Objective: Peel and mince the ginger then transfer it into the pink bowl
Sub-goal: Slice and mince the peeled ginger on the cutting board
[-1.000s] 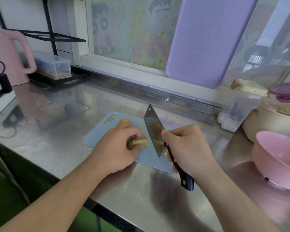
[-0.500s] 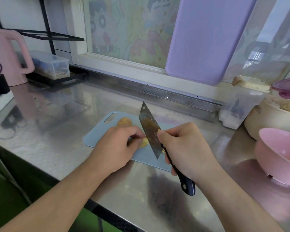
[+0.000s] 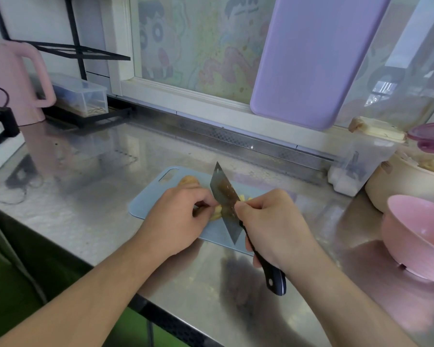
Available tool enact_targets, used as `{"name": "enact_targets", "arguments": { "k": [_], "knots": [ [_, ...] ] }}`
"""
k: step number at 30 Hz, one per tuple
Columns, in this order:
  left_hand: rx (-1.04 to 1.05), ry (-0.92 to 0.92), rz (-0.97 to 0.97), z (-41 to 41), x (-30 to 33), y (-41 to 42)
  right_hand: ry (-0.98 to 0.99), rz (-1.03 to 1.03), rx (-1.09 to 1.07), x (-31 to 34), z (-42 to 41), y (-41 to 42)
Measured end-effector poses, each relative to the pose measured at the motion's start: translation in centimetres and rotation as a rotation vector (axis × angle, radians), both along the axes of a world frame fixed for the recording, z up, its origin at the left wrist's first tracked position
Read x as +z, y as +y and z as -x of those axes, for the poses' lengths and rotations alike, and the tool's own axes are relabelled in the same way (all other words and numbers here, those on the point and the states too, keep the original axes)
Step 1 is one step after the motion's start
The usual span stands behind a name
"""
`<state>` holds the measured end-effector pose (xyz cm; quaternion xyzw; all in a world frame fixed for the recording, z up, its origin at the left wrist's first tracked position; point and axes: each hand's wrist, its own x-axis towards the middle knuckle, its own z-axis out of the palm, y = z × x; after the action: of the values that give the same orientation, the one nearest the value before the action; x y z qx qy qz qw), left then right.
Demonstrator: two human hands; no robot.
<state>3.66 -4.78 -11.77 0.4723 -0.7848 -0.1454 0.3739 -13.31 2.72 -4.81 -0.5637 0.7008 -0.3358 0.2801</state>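
Mid-slicing on the cutting board (image 3: pixel 148 209): left hand (image 3: pixel 178 216) pinching the ginger (image 3: pixel 217 213), right hand (image 3: pixel 273 226) gripping the knife (image 3: pixel 226 204). Some pale cut bits showing; mincing and transfer seemingly left. Pink bowl (image 3: pixel 416 236) well right on the worktop (image 3: pixel 98 171). Board close to the worktop's front edge.

**A home kitchen by a window**

A home kitchen is indicated. A stainless-steel tabletop (image 3: pixel 90 201) is seen below a window covered with a cartoon drawing (image 3: pixel 198 43). A pink kettle (image 3: pixel 9 81) is placed at the upper left of the frame, a blue cutting board (image 3: pixel 148 204) at the centre, and food containers (image 3: pixel 361 159) and a pink bowl (image 3: pixel 419 234) at the right.
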Motion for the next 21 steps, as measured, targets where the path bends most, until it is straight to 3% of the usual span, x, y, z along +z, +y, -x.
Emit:
{"name": "enact_targets", "arguments": {
  "k": [6,21],
  "knots": [
    [-0.026,0.051,-0.079,-0.17,0.02,0.39,-0.034,0.037,-0.015,0.09,0.72,-0.01],
    [-0.006,0.068,0.045,-0.12,-0.51,-0.16,0.043,0.095,0.025,0.16,-0.18,0.42]
  ]
}}
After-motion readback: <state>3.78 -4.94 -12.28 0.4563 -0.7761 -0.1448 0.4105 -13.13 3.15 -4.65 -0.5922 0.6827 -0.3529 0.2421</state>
